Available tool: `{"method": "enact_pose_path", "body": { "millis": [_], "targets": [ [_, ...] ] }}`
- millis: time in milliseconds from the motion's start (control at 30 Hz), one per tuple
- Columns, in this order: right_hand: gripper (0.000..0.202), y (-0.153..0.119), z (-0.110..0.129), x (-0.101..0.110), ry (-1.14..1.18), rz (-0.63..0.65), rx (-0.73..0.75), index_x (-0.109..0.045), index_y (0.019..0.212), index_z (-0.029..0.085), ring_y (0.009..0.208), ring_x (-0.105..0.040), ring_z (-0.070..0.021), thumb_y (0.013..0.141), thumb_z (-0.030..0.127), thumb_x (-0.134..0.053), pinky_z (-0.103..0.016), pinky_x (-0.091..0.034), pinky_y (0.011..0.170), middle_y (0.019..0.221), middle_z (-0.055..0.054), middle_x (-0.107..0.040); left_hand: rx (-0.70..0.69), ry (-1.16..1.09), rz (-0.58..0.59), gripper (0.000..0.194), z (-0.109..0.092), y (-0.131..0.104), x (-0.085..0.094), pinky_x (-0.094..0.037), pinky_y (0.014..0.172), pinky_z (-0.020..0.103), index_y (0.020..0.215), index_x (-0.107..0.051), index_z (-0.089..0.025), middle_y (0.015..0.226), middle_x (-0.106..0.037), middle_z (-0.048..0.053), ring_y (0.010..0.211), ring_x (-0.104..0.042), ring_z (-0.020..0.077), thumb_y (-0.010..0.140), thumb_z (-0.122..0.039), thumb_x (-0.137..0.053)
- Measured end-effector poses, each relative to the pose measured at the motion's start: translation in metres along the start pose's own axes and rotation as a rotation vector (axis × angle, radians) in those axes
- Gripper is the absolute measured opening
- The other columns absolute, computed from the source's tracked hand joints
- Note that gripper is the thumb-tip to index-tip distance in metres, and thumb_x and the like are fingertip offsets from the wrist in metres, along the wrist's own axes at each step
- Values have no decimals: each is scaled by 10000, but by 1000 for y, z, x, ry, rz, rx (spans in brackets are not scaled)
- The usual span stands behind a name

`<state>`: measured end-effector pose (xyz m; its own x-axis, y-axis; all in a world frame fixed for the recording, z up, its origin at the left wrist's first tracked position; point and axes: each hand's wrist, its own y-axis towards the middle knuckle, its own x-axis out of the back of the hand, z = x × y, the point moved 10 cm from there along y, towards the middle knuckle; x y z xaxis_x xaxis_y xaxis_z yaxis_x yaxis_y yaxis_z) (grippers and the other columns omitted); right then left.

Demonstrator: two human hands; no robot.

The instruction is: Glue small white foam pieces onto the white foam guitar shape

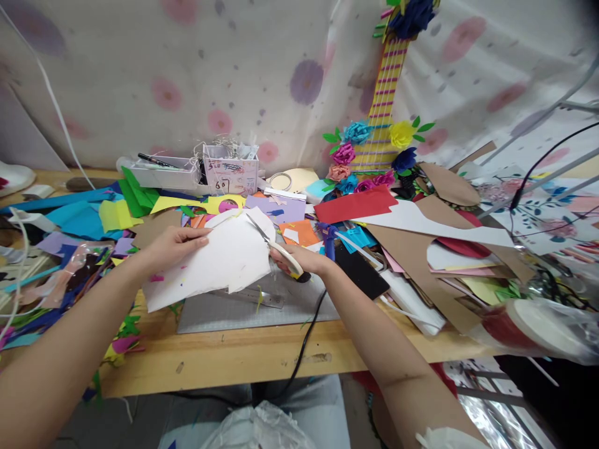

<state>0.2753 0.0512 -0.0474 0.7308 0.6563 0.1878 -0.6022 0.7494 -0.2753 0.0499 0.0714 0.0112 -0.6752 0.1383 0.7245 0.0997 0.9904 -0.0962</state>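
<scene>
A white sheet [210, 265] with ragged edges is tilted above the grey cutting mat [299, 312]. My left hand [180, 246] pinches its upper left part between thumb and fingers. My right hand [294, 259] is closed around the handles of the scissors [271, 242], at the sheet's right side. The scissor blades point up and left over the sheet's upper right part. Below the sheet, a metal ruler [269, 299] lies on the mat, partly hidden.
Coloured paper scraps [84, 218] crowd the left. A white box [231, 171] and a flower-decorated yellow guitar shape [386, 93] stand behind. Right of my right hand are a blue glue gun [329, 240], black phone-like slab [358, 271] and brown cardboard [412, 262]. A black cable [306, 343] crosses the front edge.
</scene>
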Motion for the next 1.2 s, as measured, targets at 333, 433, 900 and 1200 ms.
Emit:
{"method": "enact_pose_path", "body": {
  "millis": [333,433,900,1200],
  "targets": [
    [514,-3,6,-2,35,32,-4,-423,697,216,461,-378,-84,689,704,-585,-234,-335,468,528,67,-421,-71,-12,-108,594,2,-1,3,-491,723,274,1135,-695,-163,1130,-701,43,916,-623,245,708,-548,-545],
    [496,-2,10,-3,2,49,35,-412,681,216,471,-381,-85,708,678,-590,-233,-327,470,532,65,-430,-109,-34,-22,564,-7,-1,-6,-494,719,276,1054,-735,-199,1091,-717,45,908,-633,255,656,-573,-594],
    [566,-1,4,17,4,-128,38,-394,654,208,387,-380,-70,679,743,-574,-223,-291,389,471,66,-414,53,-36,-111,508,12,5,6,-443,681,249,1131,-692,-177,1029,-718,3,828,-595,192,726,-459,-569],
    [551,-4,-7,25,-73,-158,75,-391,786,213,530,-460,-107,756,761,-447,-259,-400,511,607,49,-439,80,-408,-500,339,27,-7,43,-419,663,235,1049,-641,-129,935,-671,37,717,-544,130,765,-299,-566]
  ]
}}
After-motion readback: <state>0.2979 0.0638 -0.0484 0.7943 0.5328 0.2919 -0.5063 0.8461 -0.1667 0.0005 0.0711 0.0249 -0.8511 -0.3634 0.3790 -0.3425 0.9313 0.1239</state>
